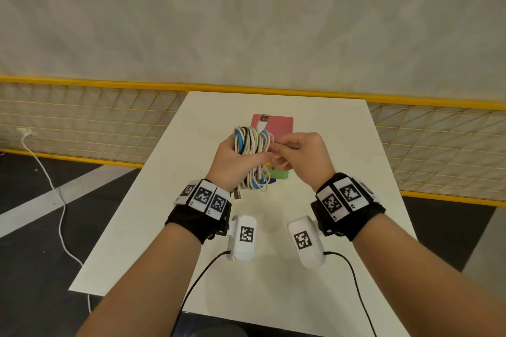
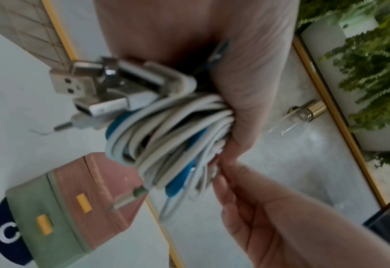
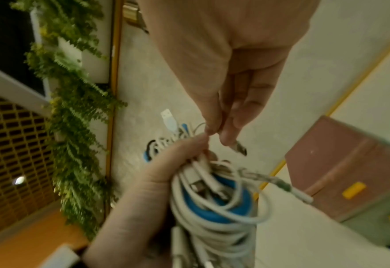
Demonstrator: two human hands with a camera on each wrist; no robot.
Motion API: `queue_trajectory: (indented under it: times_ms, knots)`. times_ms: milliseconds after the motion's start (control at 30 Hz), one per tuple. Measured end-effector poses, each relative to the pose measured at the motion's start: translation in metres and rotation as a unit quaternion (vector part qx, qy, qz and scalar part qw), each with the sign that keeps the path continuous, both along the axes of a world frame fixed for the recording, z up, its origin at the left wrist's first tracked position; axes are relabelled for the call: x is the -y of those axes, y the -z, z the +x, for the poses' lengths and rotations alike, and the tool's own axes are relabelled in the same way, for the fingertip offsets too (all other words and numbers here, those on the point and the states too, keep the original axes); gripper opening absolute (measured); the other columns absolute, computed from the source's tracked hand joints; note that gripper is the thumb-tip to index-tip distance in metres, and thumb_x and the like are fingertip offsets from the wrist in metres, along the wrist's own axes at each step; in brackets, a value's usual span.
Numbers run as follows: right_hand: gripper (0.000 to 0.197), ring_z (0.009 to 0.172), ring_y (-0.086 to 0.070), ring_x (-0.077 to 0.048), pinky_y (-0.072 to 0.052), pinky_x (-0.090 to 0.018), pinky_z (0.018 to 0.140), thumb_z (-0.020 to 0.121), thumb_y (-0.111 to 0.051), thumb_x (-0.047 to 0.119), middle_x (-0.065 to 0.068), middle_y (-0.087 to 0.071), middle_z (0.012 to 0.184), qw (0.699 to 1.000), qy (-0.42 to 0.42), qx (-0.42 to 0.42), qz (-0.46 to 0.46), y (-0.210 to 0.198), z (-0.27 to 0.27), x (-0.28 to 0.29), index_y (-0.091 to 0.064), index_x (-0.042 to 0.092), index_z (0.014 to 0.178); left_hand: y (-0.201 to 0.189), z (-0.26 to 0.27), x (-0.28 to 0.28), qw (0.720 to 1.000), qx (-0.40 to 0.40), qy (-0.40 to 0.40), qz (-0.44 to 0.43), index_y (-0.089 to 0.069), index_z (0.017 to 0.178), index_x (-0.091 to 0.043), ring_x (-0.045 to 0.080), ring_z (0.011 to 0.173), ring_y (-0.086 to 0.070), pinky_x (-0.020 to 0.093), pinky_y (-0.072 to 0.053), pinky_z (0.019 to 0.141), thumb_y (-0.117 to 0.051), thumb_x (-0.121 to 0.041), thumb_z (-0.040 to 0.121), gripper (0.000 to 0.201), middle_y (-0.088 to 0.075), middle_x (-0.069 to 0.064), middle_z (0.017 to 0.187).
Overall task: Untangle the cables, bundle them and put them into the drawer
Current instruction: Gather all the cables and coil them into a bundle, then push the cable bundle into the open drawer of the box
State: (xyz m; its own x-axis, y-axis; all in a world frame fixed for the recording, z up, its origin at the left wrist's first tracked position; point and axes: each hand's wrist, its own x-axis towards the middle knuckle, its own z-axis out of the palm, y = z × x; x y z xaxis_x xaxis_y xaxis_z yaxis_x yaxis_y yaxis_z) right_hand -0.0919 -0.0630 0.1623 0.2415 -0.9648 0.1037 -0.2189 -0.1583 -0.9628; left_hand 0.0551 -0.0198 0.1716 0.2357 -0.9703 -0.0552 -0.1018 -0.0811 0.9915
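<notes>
My left hand (image 1: 232,159) grips a coiled bundle of white and blue cables (image 1: 252,142) above the table; the bundle (image 2: 166,141) fills the left wrist view, with USB plugs (image 2: 74,85) sticking out. My right hand (image 1: 298,153) pinches a thin white cable end at the bundle's right side; its fingertips (image 3: 212,128) meet at the strand, and a small plug (image 3: 239,148) pokes out below them. Behind the hands stands a small drawer unit (image 1: 282,124), pink on top and green lower down (image 2: 51,226), with yellow handles (image 2: 83,202). Its drawers look closed.
The white table (image 1: 273,268) runs forward to a yellow-framed mesh fence (image 1: 82,115). A dark blue round mat (image 2: 3,234) lies under the drawer unit. A white cord (image 1: 54,191) trails on the floor at left. Hanging green plants (image 3: 74,108) show in the wrist views.
</notes>
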Motion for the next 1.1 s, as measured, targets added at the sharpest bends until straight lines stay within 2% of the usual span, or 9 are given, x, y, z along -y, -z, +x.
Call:
queue_trajectory:
  times_ms: [133, 200, 333, 433, 533, 633, 733, 800, 1100]
  knots:
    - [0.020, 0.070, -0.064, -0.037, -0.053, -0.035, 0.065, 0.089, -0.052, 0.001, -0.025, -0.068, 0.077, 0.999, -0.031, -0.030, 0.012, 0.005, 0.014, 0.007, -0.070, -0.007, 0.084, 0.013, 0.007, 0.013, 1.000, 0.010, 0.004, -0.007, -0.066, 0.100, -0.006, 0.021, 0.086, -0.070, 0.033, -0.059, 0.077, -0.081, -0.004, 0.071, 0.033, -0.072, 0.014, 0.093]
    - [0.024, 0.071, -0.066, -0.028, -0.057, -0.037, 0.073, 0.087, -0.044, -0.007, -0.027, -0.069, 0.086, 0.996, -0.050, 0.019, 0.077, 0.005, 0.018, 0.010, -0.068, -0.012, 0.092, 0.017, 0.013, 0.021, 0.999, 0.024, 0.020, -0.008, -0.065, 0.100, -0.005, 0.021, 0.083, -0.069, 0.031, -0.059, 0.075, -0.081, -0.003, 0.071, 0.033, -0.072, 0.016, 0.093]
    - [0.032, 0.079, -0.069, -0.007, -0.056, -0.018, 0.076, 0.088, -0.047, -0.007, -0.001, -0.071, 0.091, 0.984, -0.083, 0.058, 0.146, 0.007, 0.022, 0.021, -0.069, 0.008, 0.107, 0.031, 0.029, 0.047, 0.996, 0.086, 0.031, 0.000, -0.065, 0.086, -0.020, 0.013, 0.071, -0.065, 0.028, -0.056, 0.068, -0.079, -0.007, 0.068, 0.026, -0.069, 0.001, 0.077]
    - [0.042, 0.106, -0.057, -0.013, -0.044, -0.012, 0.089, 0.087, -0.046, -0.005, -0.002, -0.059, 0.117, 0.996, 0.046, -0.045, 0.056, 0.034, 0.026, 0.047, -0.060, 0.011, 0.123, 0.049, 0.042, 0.071, 0.989, 0.115, 0.062, 0.062, -0.066, 0.086, -0.020, 0.023, 0.081, -0.069, 0.038, -0.059, 0.078, -0.083, -0.018, 0.062, 0.030, -0.071, 0.003, 0.082]
    - [0.053, 0.123, -0.047, -0.024, -0.039, -0.028, 0.100, 0.086, -0.046, -0.003, -0.013, -0.037, 0.138, 0.968, 0.230, -0.054, 0.086, 0.072, 0.027, 0.066, -0.044, 0.014, 0.136, 0.065, 0.053, 0.090, 0.975, 0.136, 0.108, 0.136, -0.064, 0.087, -0.011, 0.022, 0.078, -0.064, 0.038, -0.054, 0.079, -0.078, -0.010, 0.067, 0.024, -0.067, 0.005, 0.080]
    - [0.057, 0.118, -0.050, -0.035, -0.042, -0.036, 0.096, 0.087, -0.051, 0.003, -0.020, -0.034, 0.138, 0.916, 0.300, -0.076, 0.254, 0.119, 0.028, 0.069, -0.034, 0.010, 0.140, 0.080, 0.059, 0.102, 0.961, 0.138, 0.154, 0.186, -0.063, 0.101, -0.017, 0.021, 0.082, -0.062, 0.032, -0.051, 0.077, -0.075, -0.006, 0.070, 0.035, -0.065, 0.002, 0.086]
    - [0.067, 0.096, -0.060, -0.029, -0.054, -0.042, 0.082, 0.083, -0.059, 0.006, -0.022, -0.053, 0.117, 0.889, 0.256, -0.012, 0.380, 0.164, 0.043, 0.073, -0.026, 0.007, 0.142, 0.095, 0.066, 0.110, 0.933, 0.185, 0.226, 0.211, -0.031, 0.145, -0.043, 0.013, 0.073, -0.061, 0.026, -0.050, 0.070, -0.074, -0.012, 0.065, 0.096, -0.065, -0.006, 0.099]
    - [0.057, 0.072, -0.064, -0.023, -0.056, -0.034, 0.061, 0.082, -0.062, 0.000, -0.025, -0.060, 0.105, 0.885, 0.236, 0.084, 0.392, 0.180, 0.054, 0.079, -0.035, 0.001, 0.133, 0.099, 0.071, 0.111, 0.916, 0.222, 0.255, 0.215, -0.016, 0.144, -0.058, 0.017, 0.065, -0.061, 0.028, -0.053, 0.067, -0.073, -0.017, 0.062, 0.108, -0.067, -0.009, 0.092]
    - [0.025, 0.063, -0.062, -0.029, -0.055, -0.048, 0.069, 0.080, -0.061, -0.010, -0.021, -0.062, 0.085, 0.901, 0.282, 0.108, 0.311, 0.183, 0.066, 0.065, -0.052, 0.003, 0.099, 0.103, 0.085, 0.115, 0.900, 0.257, 0.290, 0.202, -0.010, 0.138, -0.069, 0.013, 0.060, -0.060, 0.028, -0.053, 0.059, -0.071, -0.018, 0.065, 0.108, -0.065, 0.003, 0.124]
